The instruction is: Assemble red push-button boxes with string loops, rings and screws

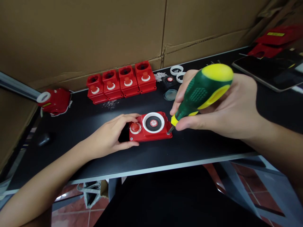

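A red box-shaped device (148, 136) lies flat on the black table, with a red knob (135, 127) at its left and a white ring (163, 121) around a black dial at its right. My left hand (115, 132) grips the left end of this device, thumb along the near side and fingers at the far side. In my right hand (227, 110) is a green and yellow screwdriver (201, 91), held tilted. Its tip meets a screw (168, 133) at the device's near right corner. Another screw (132, 138) sits in the near left corner.
Several red housings (127, 81) stand in a row at the back. Behind the device are white rings (176, 70), a black round part (169, 80) and a clear disc (170, 94). Another red unit (56, 101) stands left; a dark tablet-like device (267, 71) lies right. Cardboard (94, 34) backs the table.
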`<state>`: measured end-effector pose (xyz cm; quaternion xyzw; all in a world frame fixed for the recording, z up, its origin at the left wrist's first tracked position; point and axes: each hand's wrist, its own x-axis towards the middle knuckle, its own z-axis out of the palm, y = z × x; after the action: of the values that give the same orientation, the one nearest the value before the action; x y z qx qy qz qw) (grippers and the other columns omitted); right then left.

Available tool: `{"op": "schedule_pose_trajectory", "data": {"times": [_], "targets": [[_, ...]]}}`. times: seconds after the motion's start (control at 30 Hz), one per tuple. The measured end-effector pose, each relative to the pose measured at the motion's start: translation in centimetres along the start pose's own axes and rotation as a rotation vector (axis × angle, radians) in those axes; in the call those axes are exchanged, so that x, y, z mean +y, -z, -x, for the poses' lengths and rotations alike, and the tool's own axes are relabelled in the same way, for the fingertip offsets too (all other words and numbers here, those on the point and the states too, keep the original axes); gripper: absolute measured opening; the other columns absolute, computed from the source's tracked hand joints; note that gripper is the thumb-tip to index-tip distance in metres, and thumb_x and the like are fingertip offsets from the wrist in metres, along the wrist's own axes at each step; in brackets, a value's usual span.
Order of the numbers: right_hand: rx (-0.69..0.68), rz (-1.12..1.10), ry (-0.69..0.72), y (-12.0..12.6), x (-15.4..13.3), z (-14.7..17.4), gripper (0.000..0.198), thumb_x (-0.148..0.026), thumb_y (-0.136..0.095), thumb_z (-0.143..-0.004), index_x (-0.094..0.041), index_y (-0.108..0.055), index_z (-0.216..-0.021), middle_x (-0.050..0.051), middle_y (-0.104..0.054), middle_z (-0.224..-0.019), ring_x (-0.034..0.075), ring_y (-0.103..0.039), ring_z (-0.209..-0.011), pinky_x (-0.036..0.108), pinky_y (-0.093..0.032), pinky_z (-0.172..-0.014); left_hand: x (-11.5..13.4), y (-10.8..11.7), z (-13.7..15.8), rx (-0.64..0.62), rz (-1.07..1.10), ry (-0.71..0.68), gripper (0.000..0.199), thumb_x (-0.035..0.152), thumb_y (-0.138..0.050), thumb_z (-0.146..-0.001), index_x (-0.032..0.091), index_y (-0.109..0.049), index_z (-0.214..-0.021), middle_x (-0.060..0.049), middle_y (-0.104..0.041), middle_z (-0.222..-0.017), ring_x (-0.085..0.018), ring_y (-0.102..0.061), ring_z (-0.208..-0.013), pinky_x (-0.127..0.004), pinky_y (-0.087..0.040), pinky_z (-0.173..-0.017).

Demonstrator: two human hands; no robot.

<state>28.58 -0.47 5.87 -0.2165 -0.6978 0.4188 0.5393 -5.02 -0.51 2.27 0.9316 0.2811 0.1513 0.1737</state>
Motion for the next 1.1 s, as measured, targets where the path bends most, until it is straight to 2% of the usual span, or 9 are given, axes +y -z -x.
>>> {"op": "schedule_pose_trajectory", "data": {"times": [0.17, 0.5, 0.57, 0.7, 0.83, 0.9, 0.97, 1.03, 1.1], "targets": [[0.071, -0.031, -0.057, -0.9, -0.3, 0.5, 0.036, -0.017, -0.111, -0.065, -0.022, -0.082, -0.087, -0.004, -0.078, -0.088, 0.013, -0.078, -0.082, 0.026, -0.070, -0.078, 0.2, 0.1, -0.1, -0.001, -0.016, -0.001, 0.056, 0.062, -0.073, -0.114, 0.022, -0.055, -0.148, -0.023, -0.070, -0.163, -0.035, -0.076, -0.147, -0.051, -0.067, -0.121], [-0.004, -0.092, -0.115, -0.5, -0.6, 0.6, 0.030, -0.020, -0.109, -0.074, -0.022, -0.085, -0.092, -0.004, -0.082, -0.096, 0.012, -0.083, -0.089, 0.022, -0.072, -0.085, 0.1, 0.1, 0.1, 0.011, -0.005, -0.005, 0.056, 0.060, -0.075, -0.113, 0.022, -0.056, -0.149, -0.022, -0.071, -0.164, -0.035, -0.076, -0.148, -0.051, -0.067, -0.121], [-0.034, -0.113, -0.100, -0.3, -0.6, 0.6, 0.028, -0.016, -0.105, -0.079, -0.020, -0.086, -0.099, -0.003, -0.084, -0.100, 0.012, -0.085, -0.091, 0.023, -0.073, -0.088, 0.1, 0.1, 0.1, 0.010, -0.012, -0.010, 0.057, 0.062, -0.074, -0.113, 0.021, -0.055, -0.149, -0.023, -0.071, -0.163, -0.035, -0.076, -0.148, -0.051, -0.067, -0.121], [-0.174, -0.082, 0.008, 0.2, -0.3, 1.0, 0.037, -0.002, -0.086, -0.096, -0.017, -0.083, -0.130, 0.002, -0.087, -0.110, 0.015, -0.088, -0.102, 0.027, -0.075, -0.096, 0.1, 0.0, 0.0, 0.014, -0.014, -0.018, 0.058, 0.062, -0.073, -0.113, 0.022, -0.055, -0.151, -0.022, -0.071, -0.162, -0.035, -0.077, -0.147, -0.052, -0.067, -0.120], [-0.316, -0.021, 0.013, 0.7, -0.1, 1.2, 0.040, -0.008, -0.070, -0.110, -0.016, -0.075, -0.149, 0.008, -0.085, -0.112, 0.016, -0.085, -0.105, 0.031, -0.072, -0.101, 0.0, -0.1, 0.0, 0.020, -0.023, -0.016, 0.059, 0.063, -0.073, -0.114, 0.023, -0.055, -0.153, -0.020, -0.072, -0.162, -0.035, -0.078, -0.145, -0.052, -0.068, -0.119], [-0.327, -0.035, -0.021, 0.7, -0.2, 1.1, 0.034, -0.017, -0.076, -0.109, -0.018, -0.077, -0.143, 0.006, -0.083, -0.110, 0.016, -0.082, -0.105, 0.030, -0.070, -0.101, 0.0, -0.1, 0.0, 0.021, -0.026, -0.014, 0.058, 0.063, -0.073, -0.114, 0.023, -0.055, -0.153, -0.020, -0.072, -0.162, -0.035, -0.078, -0.145, -0.051, -0.069, -0.118], [-0.290, -0.009, -0.026, 0.7, -0.3, 0.8, 0.028, -0.024, -0.091, -0.098, -0.021, -0.080, -0.124, 0.003, -0.081, -0.106, 0.016, -0.079, -0.102, 0.030, -0.069, -0.095, -0.1, -0.1, 0.0, 0.021, -0.026, -0.020, 0.058, 0.063, -0.072, -0.114, 0.023, -0.055, -0.153, -0.021, -0.071, -0.163, -0.035, -0.077, -0.146, -0.052, -0.068, -0.119], [-0.251, 0.033, -0.020, 0.7, -0.3, 0.5, 0.033, -0.027, -0.103, -0.086, -0.023, -0.078, -0.106, 0.001, -0.077, -0.100, 0.016, -0.075, -0.096, 0.030, -0.067, -0.088, -0.1, 0.0, 0.0, 0.016, -0.027, -0.025, 0.058, 0.062, -0.072, -0.114, 0.023, -0.054, -0.154, -0.022, -0.070, -0.164, -0.035, -0.077, -0.147, -0.053, -0.068, -0.120], [-0.229, 0.065, -0.020, 0.6, -0.4, 0.3, 0.037, -0.027, -0.107, -0.079, -0.024, -0.076, -0.099, 0.000, -0.074, -0.097, 0.016, -0.073, -0.092, 0.032, -0.066, -0.086, -0.1, 0.0, 0.0, 0.010, -0.030, -0.026, 0.058, 0.062, -0.072, -0.114, 0.023, -0.053, -0.154, -0.022, -0.070, -0.164, -0.035, -0.076, -0.147, -0.053, -0.068, -0.120]]}}
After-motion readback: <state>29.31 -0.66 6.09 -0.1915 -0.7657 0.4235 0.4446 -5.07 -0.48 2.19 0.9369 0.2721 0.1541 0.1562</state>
